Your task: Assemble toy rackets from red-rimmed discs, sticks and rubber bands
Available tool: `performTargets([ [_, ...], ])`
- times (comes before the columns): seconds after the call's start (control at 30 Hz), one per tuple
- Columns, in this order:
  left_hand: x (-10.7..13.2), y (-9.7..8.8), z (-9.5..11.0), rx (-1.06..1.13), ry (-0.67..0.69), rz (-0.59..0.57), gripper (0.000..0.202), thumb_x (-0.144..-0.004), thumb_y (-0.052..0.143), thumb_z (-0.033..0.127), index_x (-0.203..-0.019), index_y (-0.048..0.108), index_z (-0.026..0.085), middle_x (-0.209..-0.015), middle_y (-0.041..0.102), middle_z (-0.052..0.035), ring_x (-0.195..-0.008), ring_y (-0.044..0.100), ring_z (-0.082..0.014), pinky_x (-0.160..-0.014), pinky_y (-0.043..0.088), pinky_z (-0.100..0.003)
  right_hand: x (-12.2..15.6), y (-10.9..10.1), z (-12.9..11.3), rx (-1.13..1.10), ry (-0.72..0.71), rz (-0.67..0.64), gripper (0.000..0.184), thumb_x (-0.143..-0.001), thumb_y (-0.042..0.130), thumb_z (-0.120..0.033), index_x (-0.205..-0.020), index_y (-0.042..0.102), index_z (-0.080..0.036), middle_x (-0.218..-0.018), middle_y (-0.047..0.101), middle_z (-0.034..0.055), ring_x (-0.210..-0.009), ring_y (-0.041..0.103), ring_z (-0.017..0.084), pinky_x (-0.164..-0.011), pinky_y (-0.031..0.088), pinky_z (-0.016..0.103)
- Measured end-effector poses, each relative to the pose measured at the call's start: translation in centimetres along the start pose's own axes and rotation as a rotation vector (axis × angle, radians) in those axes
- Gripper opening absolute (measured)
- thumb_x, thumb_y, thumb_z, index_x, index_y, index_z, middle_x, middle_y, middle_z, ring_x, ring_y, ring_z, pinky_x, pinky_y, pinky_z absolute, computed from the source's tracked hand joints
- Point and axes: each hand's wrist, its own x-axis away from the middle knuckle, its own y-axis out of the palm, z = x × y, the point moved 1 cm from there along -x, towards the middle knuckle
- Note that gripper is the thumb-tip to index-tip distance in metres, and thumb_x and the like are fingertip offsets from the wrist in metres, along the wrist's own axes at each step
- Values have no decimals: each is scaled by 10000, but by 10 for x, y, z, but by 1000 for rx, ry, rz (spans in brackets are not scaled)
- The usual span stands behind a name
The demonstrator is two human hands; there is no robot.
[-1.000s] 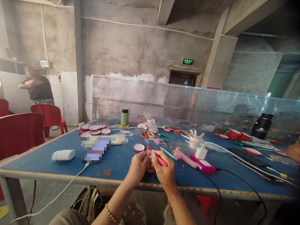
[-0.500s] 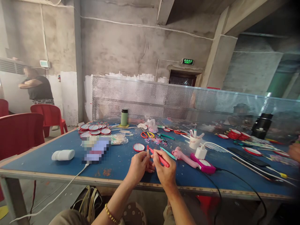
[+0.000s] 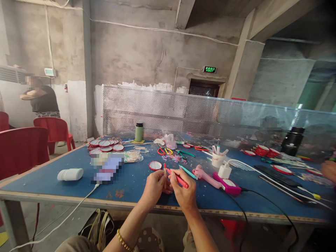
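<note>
My left hand [image 3: 155, 184] pinches a small flat wooden stick [image 3: 165, 171], upright, its top end coloured red. In my right hand [image 3: 184, 189] is a red marker pen [image 3: 181, 180], gripped as for writing, its tip close to the stick; whether it touches I cannot tell. Just beyond my left hand lies a round white disc with a red rim [image 3: 155, 165]. A teal pen [image 3: 188, 172] rests on the table past my right hand.
The blue table [image 3: 86, 196] holds a phone [image 3: 109, 170], a white bottle [image 3: 70, 174], red-rimmed discs [image 3: 105, 144], pliers [image 3: 165, 151], a paper cup of pens [image 3: 218, 157], a pink-handled tool [image 3: 208, 176] and a purple power strip [image 3: 229, 185]. A perforated metal screen [image 3: 157, 112] stands behind.
My hands stay almost in place, with the stick and marker pen still held. The marker pen has shifted very slightly to the left against the stick.
</note>
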Motion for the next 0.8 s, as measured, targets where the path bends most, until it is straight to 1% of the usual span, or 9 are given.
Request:
performTargets([
  [0.2, 0, -1, -2, -5, 3, 2, 363, -760, 633, 544, -685, 564, 196, -520, 541, 51, -448, 551, -124, -526, 584, -293, -1, 0, -2, 5, -23, -1, 151, -925, 554, -215, -836, 676, -206, -739, 759, 30, -626, 711, 162, -644, 570, 266],
  [0.37, 0, -1, -4, -1, -4, -2, 370, -769, 631, 552, -699, 568, 194, -529, 548, 48, -462, 573, -130, -536, 588, -294, 0, 0, -1, 21, -3, 35, 143, -926, 552, -220, -852, 672, -200, -726, 754, 36, -605, 709, 169, -617, 569, 272],
  [0.6, 0, 0, -1, -3, -1, 10, 387, -755, 648, 567, -681, 565, 197, -519, 557, 44, -452, 571, -131, -525, 582, -289, 0, 1, 1, 17, -26, 29, 140, -919, 559, -220, -856, 683, -210, -727, 755, 28, -609, 717, 170, -639, 579, 280],
  [0.8, -2, 0, -4, 2, -20, 8, 365, -756, 646, 553, -761, 602, 190, -540, 610, 26, -476, 622, -158, -527, 585, -297, 1, 0, 3, 33, 6, 75, 141, -926, 548, -226, -839, 656, -206, -700, 735, 34, -569, 687, 170, -565, 562, 269],
])
